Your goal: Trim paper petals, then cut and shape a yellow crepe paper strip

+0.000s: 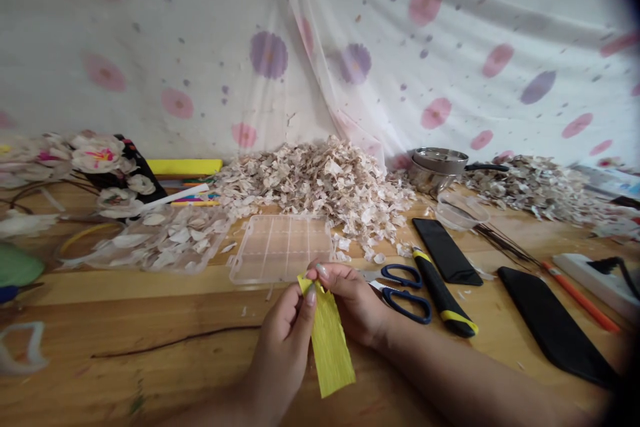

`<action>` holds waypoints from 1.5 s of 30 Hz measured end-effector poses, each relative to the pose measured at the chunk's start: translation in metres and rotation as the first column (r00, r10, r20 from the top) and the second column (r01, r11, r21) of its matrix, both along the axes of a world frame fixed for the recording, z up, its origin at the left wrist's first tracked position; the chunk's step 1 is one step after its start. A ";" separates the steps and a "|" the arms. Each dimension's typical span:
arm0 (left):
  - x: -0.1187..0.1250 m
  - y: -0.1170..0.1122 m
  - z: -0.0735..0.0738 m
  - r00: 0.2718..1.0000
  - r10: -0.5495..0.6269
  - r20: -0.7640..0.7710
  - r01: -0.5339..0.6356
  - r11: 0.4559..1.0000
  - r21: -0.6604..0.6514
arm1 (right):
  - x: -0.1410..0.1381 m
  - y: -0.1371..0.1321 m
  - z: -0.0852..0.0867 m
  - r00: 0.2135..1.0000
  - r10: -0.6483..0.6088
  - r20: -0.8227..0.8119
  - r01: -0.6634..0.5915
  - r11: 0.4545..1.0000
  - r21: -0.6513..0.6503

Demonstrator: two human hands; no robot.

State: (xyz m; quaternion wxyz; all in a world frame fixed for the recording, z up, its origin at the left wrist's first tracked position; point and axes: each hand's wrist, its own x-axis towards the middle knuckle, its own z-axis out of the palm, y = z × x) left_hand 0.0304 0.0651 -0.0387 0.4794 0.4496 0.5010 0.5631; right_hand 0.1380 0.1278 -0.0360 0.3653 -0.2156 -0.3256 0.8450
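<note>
A strip of yellow crepe paper (pixel 333 353) hangs from between my two hands, its lower end loose over the table. My left hand (pixel 285 330) is closed, thumb and fingers pinching the strip near its top edge. My right hand (pixel 353 297) is closed too, its fingertips pinching the same top edge. A thin dark brown stem (pixel 175 339) runs leftward from behind my left hand; whether that hand grips it is hidden. Just right of my right hand lie blue-handled scissors (pixel 407 300), with a black and yellow tool handle (pixel 443 293) beside them.
A divided clear plastic box (pixel 285 247) lies beyond my hands, before a heap of dried petals (pixel 320 180). Two black phones (pixel 550 323) and a white power strip (pixel 600 283) lie right. Petal flowers (pixel 103 153) stand left. A metal tin (pixel 437 167) sits behind.
</note>
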 end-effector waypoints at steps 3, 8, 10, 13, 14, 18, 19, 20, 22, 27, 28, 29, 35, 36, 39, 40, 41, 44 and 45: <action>0.000 0.001 0.000 1.000 0.005 0.005 -0.005 1.000 -0.013 | 0.000 -0.001 0.000 1.000 0.018 -0.012 -0.018 1.000 -0.012; 0.000 0.000 -0.001 1.000 0.003 -0.005 -0.003 1.000 -0.003 | 0.001 0.000 0.001 1.000 0.000 -0.010 0.000 1.000 -0.009; 0.000 -0.001 -0.001 1.000 0.001 0.005 -0.001 1.000 0.004 | 0.001 0.001 0.001 1.000 -0.006 -0.004 0.006 1.000 0.007; 0.000 -0.001 -0.001 1.000 0.003 0.020 -0.003 1.000 0.002 | 0.001 0.002 0.000 0.999 -0.041 0.005 0.041 0.999 0.029; 0.000 -0.001 -0.001 1.000 0.001 0.020 -0.001 1.000 0.003 | 0.001 0.002 -0.001 0.998 -0.059 0.006 0.058 0.998 0.039; 0.000 -0.001 -0.003 1.000 -0.020 -0.001 0.020 1.000 0.000 | -0.001 0.002 0.000 0.992 -0.128 -0.019 0.129 0.990 0.058; 0.000 -0.001 -0.003 1.000 -0.020 -0.007 0.020 1.000 -0.002 | -0.001 0.002 0.000 0.990 -0.138 -0.021 0.139 0.989 0.059; 0.000 -0.001 -0.003 1.000 -0.021 -0.010 0.021 1.000 -0.006 | -0.001 0.002 0.000 0.990 -0.143 -0.017 0.144 0.988 0.061; 0.000 -0.001 -0.002 1.000 -0.022 -0.004 0.022 1.000 -0.011 | -0.001 0.002 0.000 0.989 -0.145 0.004 0.145 0.988 0.062; 0.000 -0.001 -0.001 1.000 -0.014 0.028 0.014 1.000 -0.004 | 0.001 0.002 -0.003 0.994 -0.101 0.040 0.099 0.994 0.049; 0.000 0.000 -0.002 1.000 -0.010 0.028 0.010 1.000 -0.002 | 0.001 0.002 -0.003 0.995 -0.088 0.038 0.086 0.995 0.050; -0.001 0.000 -0.002 1.000 -0.007 0.027 0.007 1.000 0.000 | 0.001 0.002 -0.003 0.997 -0.076 0.030 0.075 0.996 0.055; -0.001 0.001 -0.003 0.998 -0.015 0.054 0.015 1.000 0.003 | 0.000 -0.001 0.001 0.999 -0.039 -0.017 0.040 0.996 0.078; -0.001 0.001 -0.003 0.998 -0.015 0.056 0.015 1.000 -0.001 | 0.000 -0.001 0.001 0.999 -0.034 -0.013 0.035 0.997 0.076; 0.000 0.001 -0.003 0.999 -0.018 0.039 0.018 1.000 -0.005 | 0.000 0.000 0.000 0.999 -0.042 -0.008 0.043 0.995 0.094; 0.000 0.001 -0.003 0.999 -0.020 0.029 0.020 1.000 -0.002 | 0.000 0.000 -0.001 0.998 -0.055 -0.012 0.056 0.993 0.109; 0.000 0.001 -0.003 1.000 -0.023 0.021 0.023 1.000 0.001 | 0.000 0.001 -0.001 0.997 -0.070 -0.019 0.071 0.990 0.125; 0.000 0.000 -0.001 1.000 -0.021 0.006 0.021 1.000 -0.004 | 0.000 0.002 -0.002 0.993 -0.117 -0.032 0.121 0.980 0.159; 0.000 0.000 -0.001 1.000 -0.015 0.001 0.015 1.000 -0.010 | 0.000 0.002 -0.002 0.991 -0.127 -0.032 0.131 0.978 0.162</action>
